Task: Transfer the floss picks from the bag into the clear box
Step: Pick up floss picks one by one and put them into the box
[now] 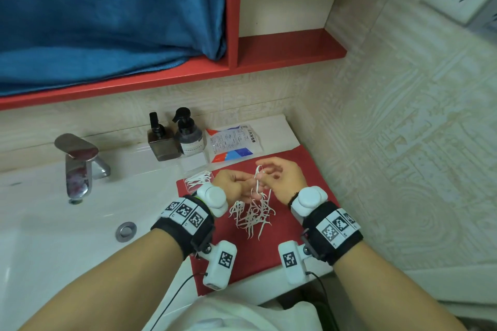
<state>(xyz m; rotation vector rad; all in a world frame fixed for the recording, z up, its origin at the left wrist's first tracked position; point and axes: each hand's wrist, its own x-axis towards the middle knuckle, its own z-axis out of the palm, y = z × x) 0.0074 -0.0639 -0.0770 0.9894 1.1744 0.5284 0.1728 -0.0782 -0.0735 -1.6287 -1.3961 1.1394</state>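
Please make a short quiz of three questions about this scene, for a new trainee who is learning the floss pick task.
1. True or false: the bag lies behind the red mat, near the wall.
2. Where is the loose pile of floss picks? A) in the sink B) on the red mat C) on the red shelf
3. Fill in: the clear box, already holding some picks, sits just in front of the two dark ____.

The left hand and right hand together hold a few picks above the pile.

Key: 1 true; 2 B; 3 bottles.
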